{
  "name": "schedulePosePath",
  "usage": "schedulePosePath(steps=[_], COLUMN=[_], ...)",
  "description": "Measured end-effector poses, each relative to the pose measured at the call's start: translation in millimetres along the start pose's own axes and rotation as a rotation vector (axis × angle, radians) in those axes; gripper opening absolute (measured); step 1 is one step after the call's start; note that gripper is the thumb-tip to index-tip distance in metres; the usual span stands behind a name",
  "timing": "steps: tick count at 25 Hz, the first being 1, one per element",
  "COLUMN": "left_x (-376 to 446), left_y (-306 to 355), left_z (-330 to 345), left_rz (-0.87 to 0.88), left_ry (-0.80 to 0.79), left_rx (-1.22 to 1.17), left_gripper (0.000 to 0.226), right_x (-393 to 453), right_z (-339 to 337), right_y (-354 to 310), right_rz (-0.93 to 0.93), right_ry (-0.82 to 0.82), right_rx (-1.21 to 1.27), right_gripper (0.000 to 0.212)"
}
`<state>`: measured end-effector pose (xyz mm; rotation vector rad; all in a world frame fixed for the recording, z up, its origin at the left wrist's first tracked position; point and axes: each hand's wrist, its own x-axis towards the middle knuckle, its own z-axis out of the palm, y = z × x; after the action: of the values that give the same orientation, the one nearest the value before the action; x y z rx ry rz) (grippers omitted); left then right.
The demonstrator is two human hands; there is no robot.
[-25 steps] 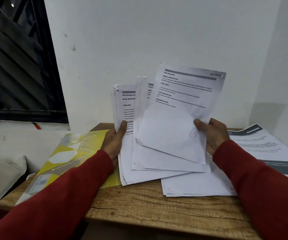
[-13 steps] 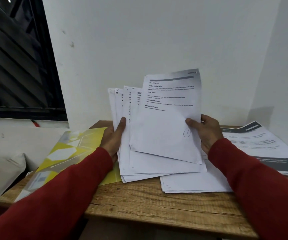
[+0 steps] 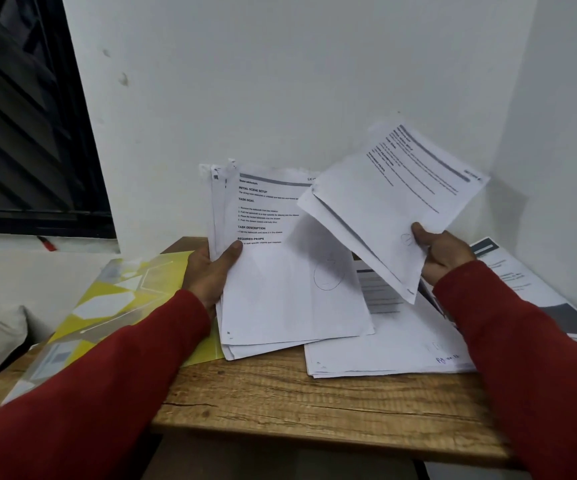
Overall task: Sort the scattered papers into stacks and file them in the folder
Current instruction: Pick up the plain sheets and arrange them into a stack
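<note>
papers (image 3: 290, 271) stand upright in the left hand (image 3: 211, 271), which grips them; right hand (image 3: 443, 254) pinches tilted sheets (image 3: 391, 202) above the bench (image 3: 297, 403).

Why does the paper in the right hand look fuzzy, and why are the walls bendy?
Head view: the tilted sheets in the right hand are smeared, likely motion blur; print on the stack held by the left hand reads sharper. The wide-angle lens bows the window frame. Light is dim and soft.

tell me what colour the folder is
Yellow with white and grey geometric shapes; the folder shows best in the head view.
</note>
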<state>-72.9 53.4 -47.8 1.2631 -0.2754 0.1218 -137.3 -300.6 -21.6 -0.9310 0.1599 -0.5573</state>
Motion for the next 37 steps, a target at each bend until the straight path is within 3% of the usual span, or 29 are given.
schedulePosePath(steps=[1,4,9,12,17,20,27,29,33,37], left_x=[0.1,-1.8,-4.8,-5.2,-7.0,-8.7,-6.7,-6.2,-2.5,-0.3], left_y=[0.1,1.3,3.3,4.8,7.2,8.1,5.0,2.9,4.0,5.6], left_z=[0.3,0.7,0.4,-0.3,2.2,3.0,1.1,0.6,0.4,2.6], left_rz=[0.000,0.005,0.077,0.060,0.066,0.060,0.024,0.019,0.010,0.044], left_ry=[0.006,-0.002,-0.024,-0.024,0.015,0.004,-0.032,-0.038,-0.011,0.017], left_rx=[0.004,0.020,0.143,0.105,0.051,0.016,-0.033,-0.031,-0.007,0.090], left_gripper=[0.003,0.002,0.013,0.014,0.011,0.011,0.016,0.018,0.010,0.011], right_x=[-6.5,-26.2,-56.2,-54.4,-39.7,-32.6,-27.5,-27.8,-37.5,-54.7], right_z=[9.2,28.8,59.8,62.0,47.8,39.0,20.7,19.9,41.6,60.5], right_y=[1.6,15.5,43.0,44.0,31.0,21.6,-3.7,-0.8,16.2,40.1], right_rz=[0.020,0.113,0.172,0.018,-0.156,-0.181,-0.210,-0.193,-0.141,0.083], right_ry=[-0.033,-0.182,-0.346,-0.264,-0.091,-0.020,0.229,0.197,0.026,-0.256], right_rx=[0.003,-0.095,-0.313,-0.359,-0.365,-0.353,-0.046,-0.018,-0.089,-0.212], right_gripper=[0.055,0.055,0.031,0.045,0.023,0.021,0.015,0.011,0.038,0.028])
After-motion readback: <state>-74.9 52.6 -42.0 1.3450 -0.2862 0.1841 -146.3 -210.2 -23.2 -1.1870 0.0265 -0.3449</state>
